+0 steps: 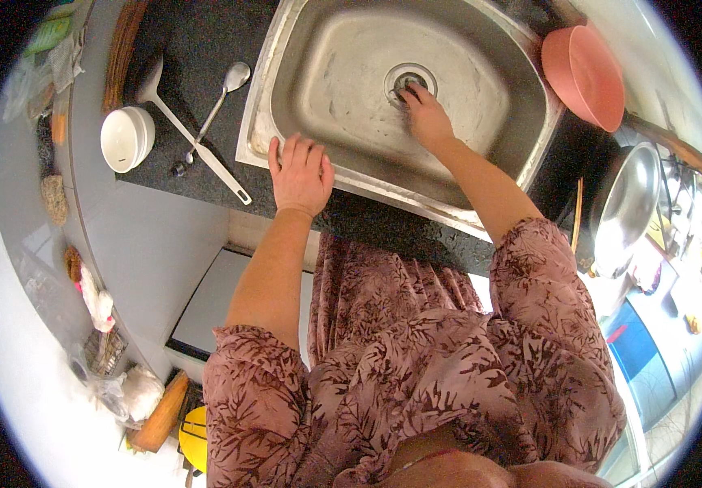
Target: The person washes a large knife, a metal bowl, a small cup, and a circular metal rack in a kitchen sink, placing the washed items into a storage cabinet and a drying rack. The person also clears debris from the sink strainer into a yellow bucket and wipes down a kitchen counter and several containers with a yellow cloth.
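Note:
A stainless steel sink (351, 79) is set in a black speckled countertop (381, 222). My right hand (429, 119) reaches into the basin, its fingertips down at the round drain (388, 85). Something dark shows at the drain's centre; whether my fingers grip it, I cannot tell. On the sink's front left rim rests my left hand (302, 174), palm down with fingers a little apart and nothing held. The basin's floor looks wet with dark specks.
Left of the sink lie a long-handled spatula (195, 143), a metal spoon (220, 100) and white bowls (128, 139). A pink bowl (584, 79) leans at the right rim. A steel pan (628, 207) stands further right. Bundled brown sticks (124, 55) lie at the far left.

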Available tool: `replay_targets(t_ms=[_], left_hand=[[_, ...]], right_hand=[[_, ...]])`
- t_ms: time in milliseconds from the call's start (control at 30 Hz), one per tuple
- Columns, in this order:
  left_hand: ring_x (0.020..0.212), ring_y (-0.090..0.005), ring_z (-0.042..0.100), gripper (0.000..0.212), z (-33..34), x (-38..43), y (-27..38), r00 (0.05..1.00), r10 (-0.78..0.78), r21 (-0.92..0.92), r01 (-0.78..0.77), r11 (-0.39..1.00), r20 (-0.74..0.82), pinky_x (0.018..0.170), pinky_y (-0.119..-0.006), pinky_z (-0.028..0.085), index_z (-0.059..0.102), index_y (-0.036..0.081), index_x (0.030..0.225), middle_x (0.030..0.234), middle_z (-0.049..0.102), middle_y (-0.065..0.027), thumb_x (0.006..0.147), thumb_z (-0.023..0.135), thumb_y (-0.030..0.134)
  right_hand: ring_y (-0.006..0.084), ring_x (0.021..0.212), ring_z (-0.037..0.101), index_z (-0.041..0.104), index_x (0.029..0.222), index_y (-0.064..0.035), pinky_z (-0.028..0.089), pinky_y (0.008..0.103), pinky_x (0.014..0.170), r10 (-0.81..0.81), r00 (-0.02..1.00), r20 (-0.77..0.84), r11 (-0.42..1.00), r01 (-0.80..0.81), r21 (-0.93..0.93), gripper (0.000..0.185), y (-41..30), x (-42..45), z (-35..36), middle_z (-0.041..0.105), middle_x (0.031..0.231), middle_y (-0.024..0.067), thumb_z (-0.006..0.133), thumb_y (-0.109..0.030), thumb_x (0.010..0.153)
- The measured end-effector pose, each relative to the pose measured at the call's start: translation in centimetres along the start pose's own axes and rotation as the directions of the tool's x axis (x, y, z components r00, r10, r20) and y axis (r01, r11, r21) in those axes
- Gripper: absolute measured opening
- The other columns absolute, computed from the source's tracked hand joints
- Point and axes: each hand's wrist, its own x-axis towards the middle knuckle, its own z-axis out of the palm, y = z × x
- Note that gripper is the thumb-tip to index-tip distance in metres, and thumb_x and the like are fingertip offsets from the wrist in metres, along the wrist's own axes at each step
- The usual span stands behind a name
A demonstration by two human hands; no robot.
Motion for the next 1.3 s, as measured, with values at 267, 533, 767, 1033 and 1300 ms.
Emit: replay_targets(t_ms=[267, 533, 767, 1033, 1300], left_hand=[[0.121, -0.0253, 0.045, 0.020, 0.1, -0.1, -0.1, 1.000, -0.003, -0.001, 0.003, 1.000, 0.010, 0.112, -0.052, 0.019, 0.063, 0.010, 0.099, 0.110, 0.058, -0.0051, 0.083, 0.056, 0.021], [0.121, -0.0256, 0.044, 0.020, -0.1, -0.2, -0.1, 1.000, 0.003, 0.016, -0.004, 1.000, 0.030, 0.112, -0.052, 0.018, 0.062, 0.010, 0.098, 0.108, 0.057, -0.0057, 0.084, 0.055, 0.021], [0.120, -0.0248, 0.044, 0.021, 0.0, -0.1, 0.0, 1.000, 0.005, 0.000, -0.005, 1.000, 0.010, 0.112, -0.052, 0.017, 0.062, 0.008, 0.095, 0.108, 0.056, -0.0068, 0.084, 0.053, 0.023], [0.119, -0.0243, 0.044, 0.021, 0.0, 0.0, 0.1, 1.000, 0.024, 0.012, -0.023, 1.000, -0.003, 0.112, -0.052, 0.018, 0.063, 0.008, 0.094, 0.107, 0.056, -0.0066, 0.083, 0.053, 0.023], [0.118, -0.0246, 0.046, 0.021, 0.0, -0.3, -0.2, 1.000, 0.016, 0.007, -0.016, 1.000, -0.011, 0.112, -0.051, 0.019, 0.063, 0.008, 0.094, 0.107, 0.057, -0.0066, 0.083, 0.054, 0.023]], right_hand=[[0.0375, 0.103, 0.055, 0.061, 0.111, -0.0009, 0.046, 0.0406, 0.091, -0.070, 0.955, 0.289, 0.890, -0.071, 0.451, 0.031, -2.5, -3.6, 0.0, 0.056, 0.111, 0.0205, 0.053, -0.001, 0.082], [0.0289, 0.096, 0.059, 0.058, 0.116, -0.0023, 0.049, 0.0352, 0.085, 0.528, 0.849, 0.022, 0.761, -0.484, 0.431, 0.032, 2.0, -2.0, 1.6, 0.057, 0.113, 0.0153, 0.053, 0.000, 0.084], [0.0344, 0.096, 0.060, 0.059, 0.114, -0.0012, 0.048, 0.0406, 0.086, 0.833, 0.553, 0.021, 0.445, -0.693, 0.567, 0.037, 5.5, -3.2, 3.4, 0.060, 0.107, 0.0213, 0.055, -0.005, 0.078], [0.0401, 0.110, 0.054, 0.053, 0.123, 0.0012, 0.046, 0.0445, 0.093, 0.445, 0.895, 0.026, 0.860, -0.436, 0.264, 0.047, 1.8, 2.5, 2.9, 0.053, 0.123, 0.0241, 0.057, -0.005, 0.076], [0.0357, 0.111, 0.054, 0.053, 0.123, -0.0002, 0.046, 0.0411, 0.095, 0.160, 0.952, 0.261, 0.987, -0.152, -0.049, 0.045, -0.6, 1.7, 1.2, 0.052, 0.124, 0.0203, 0.057, -0.008, 0.079]])
